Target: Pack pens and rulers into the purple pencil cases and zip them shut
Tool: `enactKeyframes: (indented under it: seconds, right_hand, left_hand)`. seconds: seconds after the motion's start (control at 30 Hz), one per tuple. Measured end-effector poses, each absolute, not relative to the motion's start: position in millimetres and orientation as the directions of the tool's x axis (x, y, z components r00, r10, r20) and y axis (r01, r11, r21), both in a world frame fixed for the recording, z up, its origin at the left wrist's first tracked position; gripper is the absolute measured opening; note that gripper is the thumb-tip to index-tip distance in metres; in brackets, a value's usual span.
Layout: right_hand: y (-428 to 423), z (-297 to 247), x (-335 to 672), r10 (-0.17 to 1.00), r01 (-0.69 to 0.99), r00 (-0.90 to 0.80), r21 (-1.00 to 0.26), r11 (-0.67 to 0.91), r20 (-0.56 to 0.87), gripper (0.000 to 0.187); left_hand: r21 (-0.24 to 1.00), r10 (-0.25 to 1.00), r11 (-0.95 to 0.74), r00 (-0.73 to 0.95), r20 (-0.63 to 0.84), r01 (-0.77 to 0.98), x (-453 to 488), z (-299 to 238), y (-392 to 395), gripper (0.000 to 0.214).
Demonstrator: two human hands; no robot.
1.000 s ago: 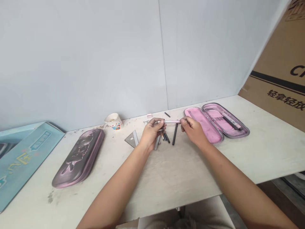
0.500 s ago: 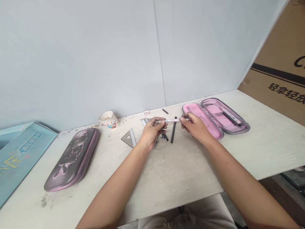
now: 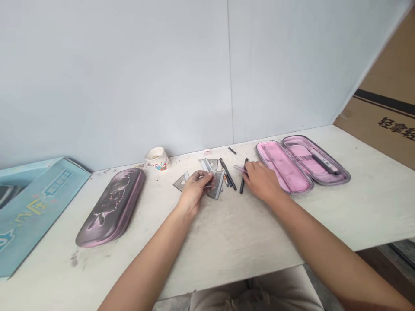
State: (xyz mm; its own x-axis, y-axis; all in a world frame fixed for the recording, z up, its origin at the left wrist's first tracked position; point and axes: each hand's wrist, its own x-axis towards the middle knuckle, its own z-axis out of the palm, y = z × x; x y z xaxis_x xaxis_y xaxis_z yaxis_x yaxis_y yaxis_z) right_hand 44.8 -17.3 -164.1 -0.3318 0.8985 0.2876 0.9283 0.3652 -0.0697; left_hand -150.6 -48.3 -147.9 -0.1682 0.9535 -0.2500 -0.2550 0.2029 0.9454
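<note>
My right hand (image 3: pixel 262 182) grips a slim pale pink pen (image 3: pixel 240 169), whose tip sticks out to the left. Just beside those fingers lies an upright black pen (image 3: pixel 242 181). My left hand (image 3: pixel 194 192) rests over a grey see-through set square (image 3: pixel 215 188), its fingertips pinched near a thin pale item too small to name. A smaller triangular ruler (image 3: pixel 180 182) lies left of those fingers. Several dark pens (image 3: pixel 228 173) lie between my hands.
An open pink-lined pencil case (image 3: pixel 300 164) holding a marker (image 3: pixel 324 161) lies right of my right hand. A closed pencil case (image 3: pixel 110 207), paper cup (image 3: pixel 157 157), pink eraser (image 3: pixel 206 151) and blue box (image 3: pixel 35 203) share the pale table (image 3: pixel 259 224). A cardboard box (image 3: pixel 385 121) stands at right.
My hands have come apart. The left has dropped down onto the rulers, and the pale pink pen no longer spans both hands. The right hand has moved slightly lower.
</note>
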Motion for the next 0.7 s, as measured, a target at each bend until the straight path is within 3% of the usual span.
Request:
enactKeyframes:
  seconds: [0.4, 0.7]
  right_hand:
    - [-31, -163, 10, 0.821, 0.833, -0.525, -0.064, 0.550, 0.223, 0.023]
    - [-31, -170, 0, 0.851, 0.864, -0.482, -0.050, 0.501, 0.207, 0.025]
  left_hand:
    - [0.949, 0.979, 0.139, -0.104, -0.174, -0.282, -157, -156, -70, 0.035]
    - [0.965, 0.992, 0.099, -0.057, -0.117, -0.244, -153, -165, -72, 0.031]
